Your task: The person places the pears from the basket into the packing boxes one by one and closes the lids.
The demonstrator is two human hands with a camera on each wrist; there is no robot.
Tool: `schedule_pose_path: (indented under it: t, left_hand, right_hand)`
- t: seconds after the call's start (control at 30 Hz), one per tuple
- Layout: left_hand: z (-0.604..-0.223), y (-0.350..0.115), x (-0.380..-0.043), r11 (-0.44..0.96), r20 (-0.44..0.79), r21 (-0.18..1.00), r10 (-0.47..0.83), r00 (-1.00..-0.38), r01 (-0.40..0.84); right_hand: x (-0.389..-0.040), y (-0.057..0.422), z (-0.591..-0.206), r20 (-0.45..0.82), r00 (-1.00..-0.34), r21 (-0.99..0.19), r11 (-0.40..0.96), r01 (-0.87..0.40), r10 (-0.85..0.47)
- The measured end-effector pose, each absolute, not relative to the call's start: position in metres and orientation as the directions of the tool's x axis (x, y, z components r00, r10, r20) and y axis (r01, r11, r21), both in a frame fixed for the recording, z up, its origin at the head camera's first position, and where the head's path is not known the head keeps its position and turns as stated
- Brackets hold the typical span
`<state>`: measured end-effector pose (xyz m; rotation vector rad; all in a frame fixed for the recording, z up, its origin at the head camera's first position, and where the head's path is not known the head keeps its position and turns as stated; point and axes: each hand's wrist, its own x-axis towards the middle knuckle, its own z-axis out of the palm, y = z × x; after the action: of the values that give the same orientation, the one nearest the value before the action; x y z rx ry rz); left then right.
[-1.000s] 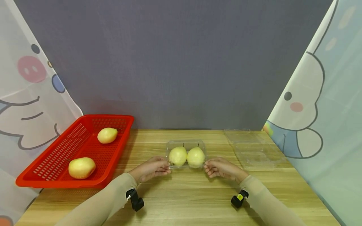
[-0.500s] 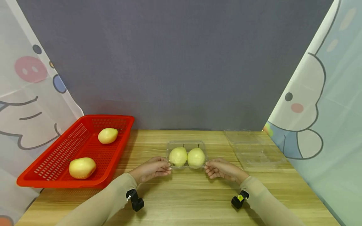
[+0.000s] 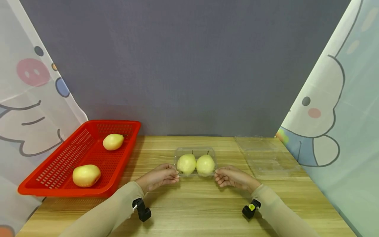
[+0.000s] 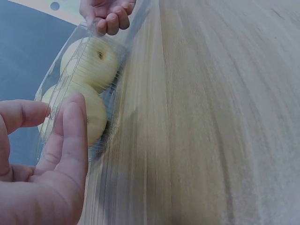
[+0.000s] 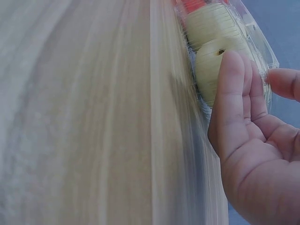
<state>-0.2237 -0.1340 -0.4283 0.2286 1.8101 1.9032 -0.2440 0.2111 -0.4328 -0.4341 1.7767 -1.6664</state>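
Reckoned hours round the clear box [image 3: 200, 150], with twelve on its far side. Pinched its near rim at half past seven between thumb and fingertips of the left hand [image 3: 161, 176], and likewise at half past four with the right hand [image 3: 233, 177]; held the remaining fingers of each close together. Presumably gripped both near corners at once to steady so light a box against skewing or sliding. Had two pears [image 3: 186, 164] side by side inside, stems towards twelve, probably for a snug fit without rolling. Could not tell the lid as fastened or loose.

Had the red basket [image 3: 65, 191] well apart at nine, with a far pear [image 3: 113, 142] at its one o'clock and a near pear [image 3: 86, 175] at its six, perhaps for easy reach from the left. Had more clear packaging [image 3: 263, 159] at three, seemingly out of the way yet handy for the right.

Worked on a pale wooden table [image 3: 195, 207] with crosswise grain. Faced a plain grey-blue screen [image 3: 189, 65] at twelve, between cartoon-printed curtains [image 3: 322, 98] at ten and two. Wore a small black camera [image 3: 143, 214] over each beige sleeve [image 3: 103, 210].
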Motion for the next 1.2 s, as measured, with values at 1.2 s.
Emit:
schedule_pose_path:
  t: [1.2]
  left_hand:
    - [-0.4231, -0.133, -0.2234, 0.171, -0.189, 0.977, 0.403, -0.895, -0.129]
  right_hand:
    - [-0.2407, 0.2103, -0.4307, -0.226, -0.776, -0.973, 0.171, 0.154, -0.589]
